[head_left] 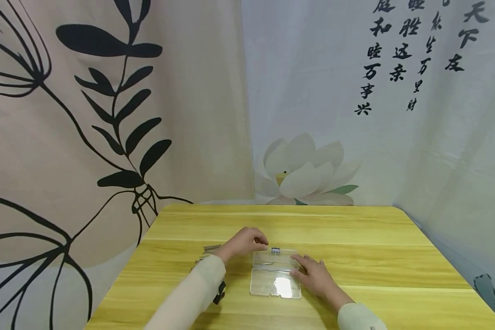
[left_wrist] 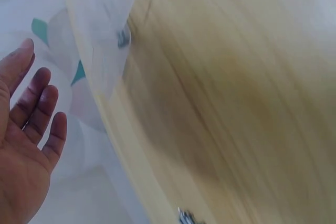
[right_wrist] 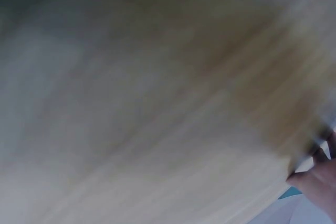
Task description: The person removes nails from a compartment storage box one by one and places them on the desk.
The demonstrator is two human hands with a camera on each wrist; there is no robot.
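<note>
A clear plastic box [head_left: 275, 282] lies opened flat on the table, with a blue latch [head_left: 275, 251] at its far edge. One thin metal piece [head_left: 266, 263] is inside its far half. My left hand [head_left: 245, 240] hovers by the far left corner; in the left wrist view its fingers [left_wrist: 39, 106] are spread and slightly bent, holding nothing. On the right side, my right hand [head_left: 315, 276] rests its fingertips on the box's edge near the hinge, fingers extended. The right wrist view is blurred and catches only part of that hand [right_wrist: 317, 182].
Several thin metal pieces, like screws or nails [head_left: 211, 249], lie left of the box, partly hidden behind the left forearm. A black strap [head_left: 219, 293] shows at the left wrist. The wooden table [head_left: 375, 256] ends at a printed curtain [head_left: 214, 114].
</note>
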